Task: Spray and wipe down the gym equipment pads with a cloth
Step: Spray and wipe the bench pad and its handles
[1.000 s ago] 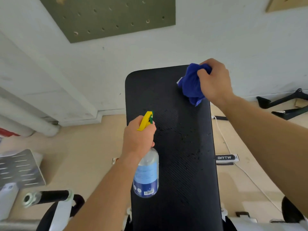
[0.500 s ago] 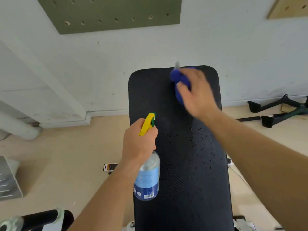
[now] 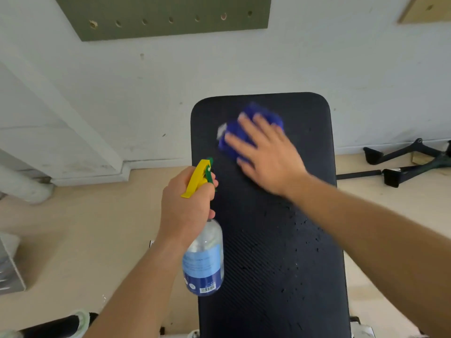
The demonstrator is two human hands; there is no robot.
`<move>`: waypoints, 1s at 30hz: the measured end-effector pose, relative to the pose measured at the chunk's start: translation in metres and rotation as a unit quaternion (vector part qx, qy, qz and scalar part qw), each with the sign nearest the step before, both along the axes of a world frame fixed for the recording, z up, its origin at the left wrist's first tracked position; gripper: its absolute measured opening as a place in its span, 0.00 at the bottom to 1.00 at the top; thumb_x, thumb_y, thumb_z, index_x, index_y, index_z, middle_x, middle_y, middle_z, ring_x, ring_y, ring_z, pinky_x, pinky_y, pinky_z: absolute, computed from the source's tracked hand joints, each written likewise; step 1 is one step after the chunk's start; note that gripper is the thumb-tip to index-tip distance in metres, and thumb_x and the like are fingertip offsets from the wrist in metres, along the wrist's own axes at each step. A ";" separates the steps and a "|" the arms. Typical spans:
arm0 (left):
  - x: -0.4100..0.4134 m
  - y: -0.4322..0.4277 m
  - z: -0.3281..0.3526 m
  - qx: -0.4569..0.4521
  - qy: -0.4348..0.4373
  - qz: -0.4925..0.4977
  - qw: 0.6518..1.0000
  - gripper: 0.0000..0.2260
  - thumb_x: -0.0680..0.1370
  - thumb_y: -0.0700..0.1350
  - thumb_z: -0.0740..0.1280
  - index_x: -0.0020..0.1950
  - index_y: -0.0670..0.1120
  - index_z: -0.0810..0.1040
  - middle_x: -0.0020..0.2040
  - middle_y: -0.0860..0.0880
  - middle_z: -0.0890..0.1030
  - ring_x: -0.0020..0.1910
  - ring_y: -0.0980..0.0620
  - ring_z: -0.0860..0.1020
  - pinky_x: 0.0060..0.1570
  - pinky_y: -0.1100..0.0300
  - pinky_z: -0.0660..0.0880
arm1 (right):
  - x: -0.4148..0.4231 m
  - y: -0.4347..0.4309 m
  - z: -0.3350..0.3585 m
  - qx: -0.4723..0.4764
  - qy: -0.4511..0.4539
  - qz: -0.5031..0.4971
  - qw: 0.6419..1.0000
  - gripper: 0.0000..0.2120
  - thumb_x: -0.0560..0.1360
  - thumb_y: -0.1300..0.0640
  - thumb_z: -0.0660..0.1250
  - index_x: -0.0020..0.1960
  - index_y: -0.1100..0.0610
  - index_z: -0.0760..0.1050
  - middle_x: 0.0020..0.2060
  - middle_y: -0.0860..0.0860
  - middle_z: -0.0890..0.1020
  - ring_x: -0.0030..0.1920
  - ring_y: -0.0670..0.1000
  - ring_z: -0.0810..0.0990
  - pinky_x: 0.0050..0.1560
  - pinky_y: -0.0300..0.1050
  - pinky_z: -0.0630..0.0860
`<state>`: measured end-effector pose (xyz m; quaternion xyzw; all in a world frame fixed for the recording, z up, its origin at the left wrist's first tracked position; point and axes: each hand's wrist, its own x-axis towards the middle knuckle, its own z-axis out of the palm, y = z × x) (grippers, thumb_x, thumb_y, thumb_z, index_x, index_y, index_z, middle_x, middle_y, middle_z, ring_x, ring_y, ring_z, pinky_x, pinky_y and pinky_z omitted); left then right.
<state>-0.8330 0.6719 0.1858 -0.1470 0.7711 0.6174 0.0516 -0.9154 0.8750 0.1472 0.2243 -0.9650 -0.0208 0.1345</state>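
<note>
A long black bench pad [image 3: 275, 252] runs away from me toward the white wall, with spray droplets scattered over its middle and right side. My right hand [image 3: 266, 154] lies flat on a crumpled blue cloth [image 3: 253, 120], pressing it onto the pad's far end; both are motion-blurred. My left hand [image 3: 188, 203] grips the neck of a clear spray bottle [image 3: 203, 259] with a blue label and a yellow trigger, held upright at the pad's left edge.
A white wall stands just behind the pad, with a green pegboard [image 3: 170, 15] high on it. Black equipment legs [image 3: 410, 164] lie on the beige floor at right. A grey metal part [image 3: 9, 269] sits at far left, and a black handle [image 3: 61, 325] at bottom left.
My right hand has swept the blue cloth from the pad's far right corner leftward and down a little. The spray bottle in my left hand has stayed at the left edge.
</note>
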 end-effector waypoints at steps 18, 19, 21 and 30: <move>0.007 -0.002 0.016 -0.015 -0.004 -0.006 1.000 0.14 0.63 0.43 0.63 0.41 0.55 0.85 0.44 0.50 0.87 0.30 0.56 0.80 0.31 0.55 0.77 | 0.025 0.041 -0.015 0.027 -0.011 0.052 0.998 0.26 0.79 0.47 0.62 0.77 0.44 0.65 0.79 0.52 0.61 0.78 0.62 0.58 0.74 0.63 0.62; 0.009 0.003 0.015 -0.013 -0.005 -0.009 1.000 0.14 0.63 0.42 0.63 0.40 0.54 0.84 0.44 0.50 0.87 0.29 0.55 0.79 0.31 0.54 0.76 | 0.006 0.056 -0.001 -0.009 -0.011 -0.011 1.000 0.25 0.81 0.47 0.60 0.77 0.44 0.64 0.79 0.53 0.60 0.78 0.63 0.56 0.74 0.64 0.61; 0.012 0.012 0.013 -0.012 -0.009 -0.016 1.000 0.13 0.63 0.42 0.62 0.40 0.53 0.84 0.44 0.50 0.87 0.28 0.54 0.78 0.31 0.55 0.76 | -0.005 0.073 0.009 -0.051 -0.022 -0.070 0.996 0.25 0.82 0.49 0.59 0.78 0.47 0.63 0.79 0.56 0.59 0.79 0.66 0.53 0.76 0.63 0.57; 0.024 0.048 0.007 -0.028 -0.017 -0.058 0.998 0.12 0.66 0.44 0.63 0.41 0.53 0.84 0.44 0.49 0.87 0.29 0.56 0.80 0.31 0.54 0.80 | 0.194 0.077 -0.094 0.065 -0.081 0.119 0.987 0.35 0.73 0.47 0.67 0.79 0.49 0.62 0.79 0.54 0.61 0.78 0.63 0.57 0.75 0.63 0.60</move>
